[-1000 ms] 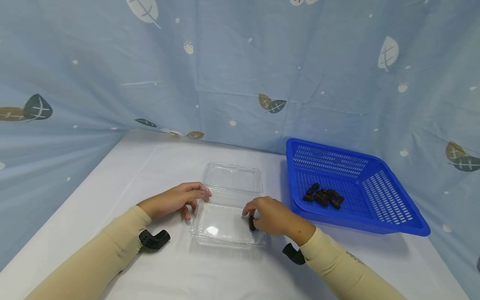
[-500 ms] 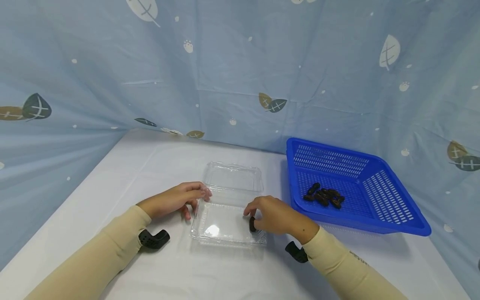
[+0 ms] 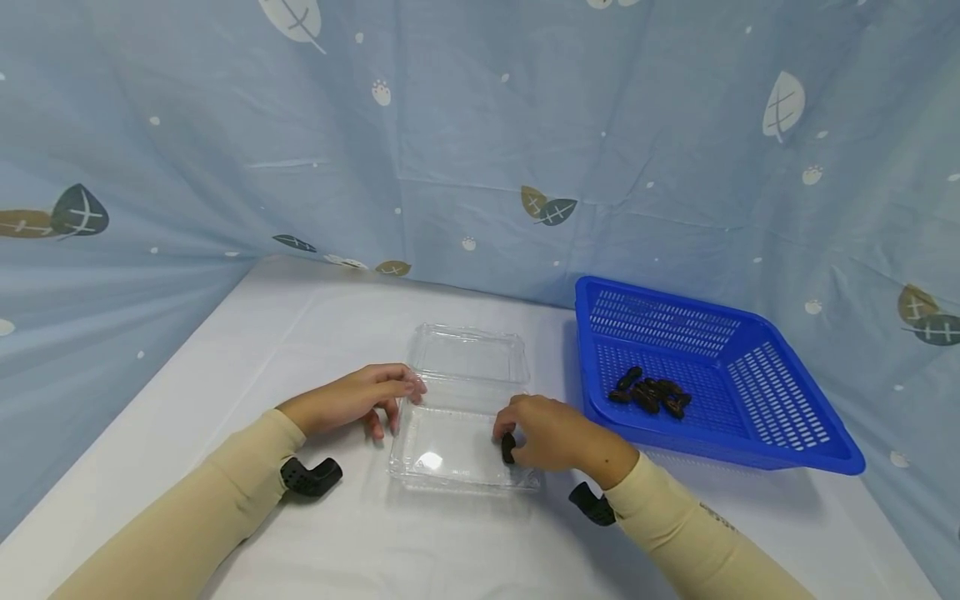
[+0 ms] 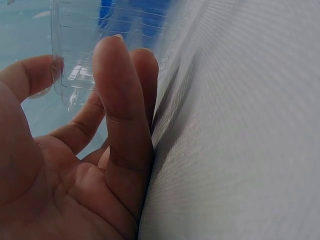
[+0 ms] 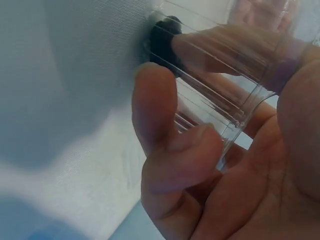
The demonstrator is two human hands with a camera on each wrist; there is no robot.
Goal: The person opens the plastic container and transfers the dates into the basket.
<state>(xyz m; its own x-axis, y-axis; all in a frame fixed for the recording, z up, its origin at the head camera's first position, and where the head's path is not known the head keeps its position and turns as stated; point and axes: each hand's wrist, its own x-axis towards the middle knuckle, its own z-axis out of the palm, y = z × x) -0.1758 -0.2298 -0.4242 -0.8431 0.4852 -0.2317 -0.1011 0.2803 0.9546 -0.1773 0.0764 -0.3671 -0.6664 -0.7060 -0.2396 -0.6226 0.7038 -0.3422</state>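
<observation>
A clear plastic clamshell container [image 3: 450,479] lies with its lid [image 3: 472,354] folded back in the head view. At its left corner my left hand [image 3: 358,400] holds the edge with fingertips over the rim, lower fingers down by the cloth. In the left wrist view one fingertip meets the plastic wall [image 4: 70,30]. Inside the tray, by its right wall, my right hand [image 3: 551,433] pinches a dark date [image 3: 508,448]. The date [image 5: 165,42] shows through the ridged wall in the right wrist view, a fingertip against it; other fingers are outside the wall.
A blue perforated basket [image 3: 780,358] stands to the right, with several dark dates [image 3: 648,393] at its left front. White cloth [image 3: 330,333] covers the table. A patterned blue curtain [image 3: 450,125] hangs behind. Black wrist mounts [image 3: 311,477] sit under both sleeves.
My right hand has shifted slightly right with the date between its fingers. The left hand stays at the container's corner. The whole head view has shifted a little.
</observation>
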